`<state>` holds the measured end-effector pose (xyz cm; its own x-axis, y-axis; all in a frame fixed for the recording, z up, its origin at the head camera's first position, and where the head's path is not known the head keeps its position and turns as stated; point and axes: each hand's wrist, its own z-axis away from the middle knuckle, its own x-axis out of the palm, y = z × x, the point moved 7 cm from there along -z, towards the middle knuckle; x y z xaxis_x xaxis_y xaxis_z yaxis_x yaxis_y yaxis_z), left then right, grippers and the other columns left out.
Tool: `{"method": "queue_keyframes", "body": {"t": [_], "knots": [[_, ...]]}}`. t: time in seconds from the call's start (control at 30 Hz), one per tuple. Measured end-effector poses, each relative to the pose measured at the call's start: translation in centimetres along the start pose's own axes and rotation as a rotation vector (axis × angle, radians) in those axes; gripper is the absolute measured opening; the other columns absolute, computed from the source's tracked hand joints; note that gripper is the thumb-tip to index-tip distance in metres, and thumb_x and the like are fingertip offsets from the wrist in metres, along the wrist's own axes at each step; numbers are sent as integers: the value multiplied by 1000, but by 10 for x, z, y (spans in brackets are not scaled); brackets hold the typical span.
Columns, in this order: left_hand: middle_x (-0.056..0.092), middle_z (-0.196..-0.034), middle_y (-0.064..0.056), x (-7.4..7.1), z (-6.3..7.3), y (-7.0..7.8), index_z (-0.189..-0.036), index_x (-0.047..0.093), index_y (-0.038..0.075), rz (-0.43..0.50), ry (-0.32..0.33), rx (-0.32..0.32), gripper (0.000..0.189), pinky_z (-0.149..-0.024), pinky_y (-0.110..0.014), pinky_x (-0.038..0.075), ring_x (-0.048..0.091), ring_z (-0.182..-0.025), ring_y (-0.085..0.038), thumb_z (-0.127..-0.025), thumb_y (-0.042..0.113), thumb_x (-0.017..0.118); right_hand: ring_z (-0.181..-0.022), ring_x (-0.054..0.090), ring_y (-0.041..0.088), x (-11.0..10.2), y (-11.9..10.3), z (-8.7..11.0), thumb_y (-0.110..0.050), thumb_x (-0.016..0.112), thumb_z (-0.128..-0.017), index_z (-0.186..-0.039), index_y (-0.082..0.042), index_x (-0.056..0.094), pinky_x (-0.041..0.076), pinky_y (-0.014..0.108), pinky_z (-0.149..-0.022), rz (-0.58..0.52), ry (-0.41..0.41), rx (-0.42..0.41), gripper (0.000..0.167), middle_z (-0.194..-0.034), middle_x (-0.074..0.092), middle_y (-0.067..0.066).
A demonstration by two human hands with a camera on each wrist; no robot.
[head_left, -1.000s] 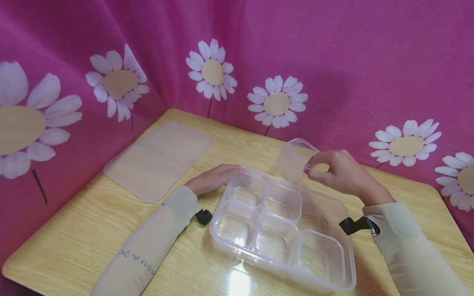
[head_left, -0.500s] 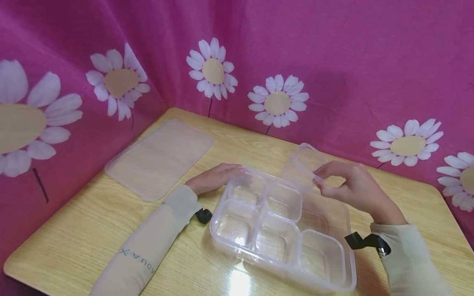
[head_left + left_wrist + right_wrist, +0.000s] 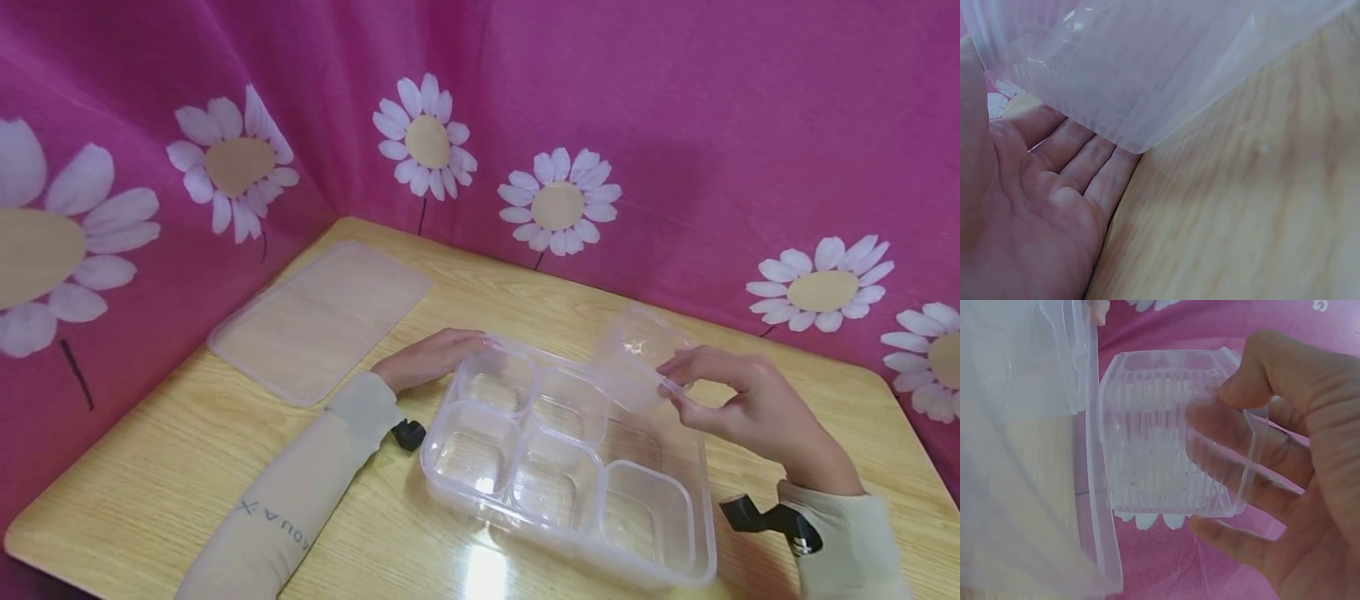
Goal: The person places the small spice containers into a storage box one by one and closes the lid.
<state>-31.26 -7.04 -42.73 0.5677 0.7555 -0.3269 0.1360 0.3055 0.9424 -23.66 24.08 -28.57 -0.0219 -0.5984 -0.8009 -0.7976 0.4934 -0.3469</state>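
A large clear plastic storage box point(image 3: 562, 537) sits on the table with several small clear cups point(image 3: 477, 446) inside it. At the box's far left corner my left hand point(image 3: 431, 358) holds the rim, its other fingers lying fairly straight along the outside in the left wrist view. Between thumb and fingers, my right hand point(image 3: 738, 408) pinches the edge of another small cup point(image 3: 1147, 437). That cup is tilted above the box's far edge, near a gap in the back right of the box.
A clear rectangular lid point(image 3: 322, 321) lies flat on the wooden table point(image 3: 150, 467) at the left. Behind the table hangs a pink cloth point(image 3: 675, 108) printed with large white daisies.
My right hand has moved right and toward me, bringing the small cup closer to the box and turning it. The left hand and box have stayed in place.
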Motion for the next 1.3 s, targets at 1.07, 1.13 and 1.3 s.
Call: {"method": "queue_keyframes", "body": {"t": [1.07, 1.13, 1.3], "knots": [[58, -153, 5, -2, -1, -2, -144, 62, 25, -20, 16, -16, 44, -130, -50, 29, 46, -150, -18, -109, 44, 44, -103, 69, -3, 7, -5, 26, -3, 86, -80, -92, -38, 76, 49, 11, -69, -76, -368, 1, 38, -103, 77, -11], [57, -154, 5, -1, -1, -2, -144, 62, 25, -18, 16, -24, 44, -130, -50, 29, 46, -150, -19, -109, 44, 44, -104, 69, -3, 9, -3, 27, -6, 86, -81, -92, -37, 77, 49, 9, -72, -69, -392, 16, 34, -104, 77, -12], [57, -154, 6, 0, -1, -3, -145, 60, 28, -14, 13, -50, 44, -130, -51, 29, 45, -151, -18, -109, 46, 44, -109, 71, 3, 16, 1, 29, -12, 84, -85, -94, -35, 79, 44, 2, -98, -49, -465, 50, 25, -108, 78, -13]]}}
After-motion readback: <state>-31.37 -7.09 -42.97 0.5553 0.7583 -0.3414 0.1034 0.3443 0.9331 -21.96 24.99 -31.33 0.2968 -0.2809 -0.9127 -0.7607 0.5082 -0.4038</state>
